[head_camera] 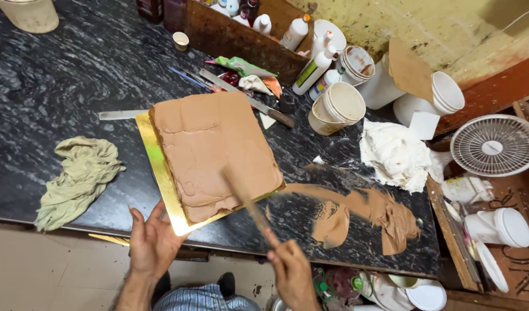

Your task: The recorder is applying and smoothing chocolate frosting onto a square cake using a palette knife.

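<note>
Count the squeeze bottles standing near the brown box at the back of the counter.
4: one bottle with orange cap against the box, one small bottle inside it, two bottles just right of the box. More may hide inside the box.

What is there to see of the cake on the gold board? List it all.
The cake is a flat rectangular slab covered in light brown frosting, roughly smoothed with ridges on top. It sits on a shiny gold board on the dark stone counter. The left hand steadies the board's near corner; the right hand holds a blurred spatula over its near edge.
</note>
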